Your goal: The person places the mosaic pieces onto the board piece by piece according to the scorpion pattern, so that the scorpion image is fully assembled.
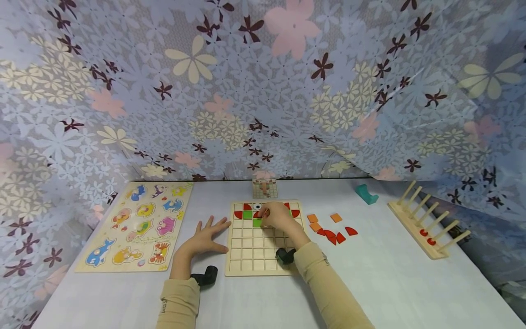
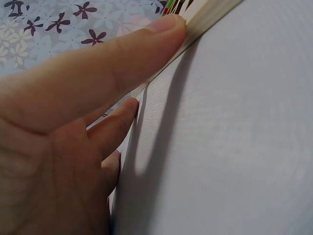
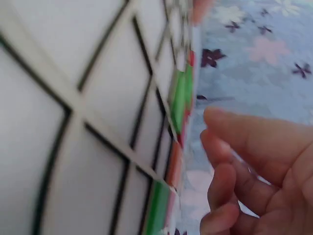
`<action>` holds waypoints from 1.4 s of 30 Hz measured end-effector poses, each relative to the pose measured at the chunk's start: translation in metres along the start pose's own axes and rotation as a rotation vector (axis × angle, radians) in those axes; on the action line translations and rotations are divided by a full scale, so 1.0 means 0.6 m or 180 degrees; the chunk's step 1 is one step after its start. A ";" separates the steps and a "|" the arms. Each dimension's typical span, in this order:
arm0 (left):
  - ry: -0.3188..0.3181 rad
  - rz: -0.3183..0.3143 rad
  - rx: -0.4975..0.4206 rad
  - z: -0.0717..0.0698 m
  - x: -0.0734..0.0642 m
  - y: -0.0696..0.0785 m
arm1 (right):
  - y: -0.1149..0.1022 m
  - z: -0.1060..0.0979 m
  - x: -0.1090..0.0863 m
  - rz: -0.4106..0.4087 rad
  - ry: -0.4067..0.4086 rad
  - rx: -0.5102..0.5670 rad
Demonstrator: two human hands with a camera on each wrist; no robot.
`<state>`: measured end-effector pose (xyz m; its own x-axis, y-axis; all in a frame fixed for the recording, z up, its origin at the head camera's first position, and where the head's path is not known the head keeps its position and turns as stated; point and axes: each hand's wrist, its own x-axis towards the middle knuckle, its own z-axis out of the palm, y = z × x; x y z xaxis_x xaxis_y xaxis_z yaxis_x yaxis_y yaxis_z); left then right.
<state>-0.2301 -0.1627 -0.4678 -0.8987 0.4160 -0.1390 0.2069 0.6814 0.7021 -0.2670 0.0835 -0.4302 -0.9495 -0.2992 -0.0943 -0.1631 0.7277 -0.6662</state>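
Note:
A wooden grid board (image 1: 241,252) lies on the table, with red quarter-round pieces, green squares (image 1: 247,214) and a white piece with a black eye (image 1: 257,207) in its upper rows. My right hand (image 1: 276,215) is over those upper rows and hides some of them. The right wrist view shows its fingers (image 3: 222,183) loosely bent beside the thumb, with no piece visible between them. An orange piece (image 3: 174,164) sits in the grid near these fingers. My left hand (image 1: 204,239) is spread at the board's left edge, its thumb (image 2: 142,51) touching the side.
Loose orange squares (image 1: 336,217) and red quarter-rounds (image 1: 340,238) lie right of the board. A picture card (image 1: 265,188) stands behind it. An animal puzzle (image 1: 144,228) is at left. A teal block (image 1: 366,195) and a wooden peg rack (image 1: 417,230) with red beads are at right.

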 end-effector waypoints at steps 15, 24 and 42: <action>-0.0001 -0.0025 -0.0022 0.001 0.002 -0.003 | 0.064 -0.056 -0.034 0.0256 0.0401 0.0475; -0.0032 0.0034 -0.0003 -0.004 0.003 -0.003 | 0.100 -0.097 -0.063 0.0417 0.0584 0.0760; -0.0014 -0.0004 0.0001 0.001 0.003 -0.007 | 0.185 -0.144 -0.104 0.0892 0.0797 0.0772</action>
<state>-0.2325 -0.1642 -0.4716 -0.8973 0.4177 -0.1429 0.2057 0.6820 0.7018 -0.2489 0.2359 -0.4343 -0.9886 0.0693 -0.1337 0.1488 0.5846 -0.7976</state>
